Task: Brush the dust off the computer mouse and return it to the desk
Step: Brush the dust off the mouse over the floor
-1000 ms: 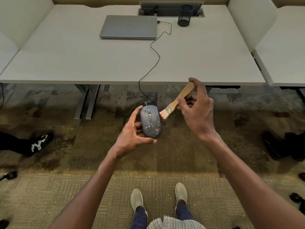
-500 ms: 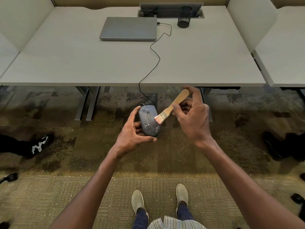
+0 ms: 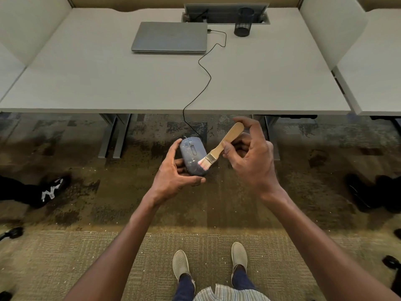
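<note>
Head view: left hand (image 3: 173,174) cradles the dust-speckled grey wired mouse (image 3: 193,156); right hand (image 3: 249,159) pinches a wooden brush (image 3: 219,147), bristles touching it; mesh pen cup (image 3: 244,22) at the desk's (image 3: 108,83) far edge.

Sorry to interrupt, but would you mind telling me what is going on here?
A person standing in front of the desk is cleaning a wired computer mouse. The left hand holds the mouse over the carpet, away from the desk, and the right hand pinches a small wooden brush with its bristles on the mouse's speckled top. Dust specks remain. Its cable runs up to a closed laptop.
</note>
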The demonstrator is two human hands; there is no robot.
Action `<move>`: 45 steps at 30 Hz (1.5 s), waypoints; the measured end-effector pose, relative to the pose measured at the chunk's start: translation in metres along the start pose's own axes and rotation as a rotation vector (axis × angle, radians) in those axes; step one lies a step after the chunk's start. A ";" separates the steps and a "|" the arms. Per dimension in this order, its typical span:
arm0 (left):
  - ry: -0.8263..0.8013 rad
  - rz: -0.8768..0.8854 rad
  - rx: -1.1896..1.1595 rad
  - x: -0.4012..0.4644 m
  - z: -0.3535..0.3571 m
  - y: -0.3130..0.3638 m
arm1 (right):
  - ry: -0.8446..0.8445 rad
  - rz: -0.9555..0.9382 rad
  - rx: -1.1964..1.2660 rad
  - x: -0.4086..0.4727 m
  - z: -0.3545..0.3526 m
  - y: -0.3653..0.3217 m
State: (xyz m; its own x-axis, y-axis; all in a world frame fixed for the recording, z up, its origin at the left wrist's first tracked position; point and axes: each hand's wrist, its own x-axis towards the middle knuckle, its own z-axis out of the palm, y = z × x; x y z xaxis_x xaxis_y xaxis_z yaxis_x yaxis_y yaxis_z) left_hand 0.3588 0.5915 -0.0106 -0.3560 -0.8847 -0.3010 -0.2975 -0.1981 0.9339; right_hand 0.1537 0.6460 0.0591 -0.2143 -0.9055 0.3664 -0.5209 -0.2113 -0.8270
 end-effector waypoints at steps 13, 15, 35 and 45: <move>-0.011 0.010 -0.003 -0.001 0.000 -0.003 | -0.021 0.012 -0.019 -0.001 -0.003 0.015; -0.013 0.013 -0.005 0.000 0.000 -0.004 | 0.021 0.024 -0.031 0.003 -0.007 0.018; -0.098 0.031 -0.017 -0.003 0.000 -0.003 | 0.060 0.028 -0.040 0.016 -0.013 0.023; -0.134 0.021 -0.048 -0.002 -0.004 -0.003 | -0.104 0.082 0.123 0.017 -0.014 0.024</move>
State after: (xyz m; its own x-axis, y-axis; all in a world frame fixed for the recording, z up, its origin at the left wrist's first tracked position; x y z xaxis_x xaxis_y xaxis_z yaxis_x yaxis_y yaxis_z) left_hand 0.3642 0.5924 -0.0117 -0.4775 -0.8254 -0.3012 -0.2475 -0.2026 0.9475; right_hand 0.1261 0.6306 0.0513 -0.1615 -0.9534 0.2549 -0.3988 -0.1732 -0.9005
